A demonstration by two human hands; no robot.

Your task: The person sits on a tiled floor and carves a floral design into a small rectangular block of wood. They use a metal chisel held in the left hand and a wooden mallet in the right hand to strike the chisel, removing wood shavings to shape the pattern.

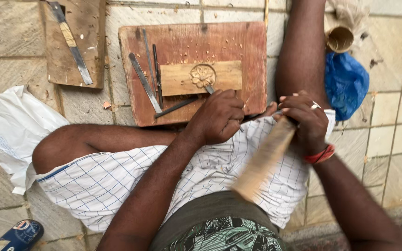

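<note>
1. So this is carving in mid-strike, I'd say. The left hand point(217, 116) is closed around a chisel point(209, 89), with only the metal tip poking out past the fingers. The tip sits right at the lower right edge of the carved flower point(203, 75).

2. The right hand point(305, 122) is wrapped shut around a wooden mallet point(264, 160). The mallet is motion-blurred, so it's clearly swinging. Its long axis runs diagonally, from the grip down and left toward the person's lap.

3. The flower is cut into a pale wood block point(201, 78). The block lies flat, its long axis left to right, in the middle of a reddish board point(191, 44) on the tiled floor point(396, 116).

4. The chisel points up and left into the flower. Its handle is hidden in the fist, so I can't tell its full length.

5. My guess for the next bit: the mallet has to land square on the chisel's butt end while the left hand keeps the edge steady on the petal line. A slip could gouge the rosette.

6. Just left of the block, on the same board, lie several spare metal tools point(145, 83), mostly pointing up and down, with one angled below the block. Further left is a second board point(73, 44) with a long file point(73, 44) on it.

7. Right of the board there's a blue bag point(347, 83) and a cardboard tube point(339, 39).
</note>
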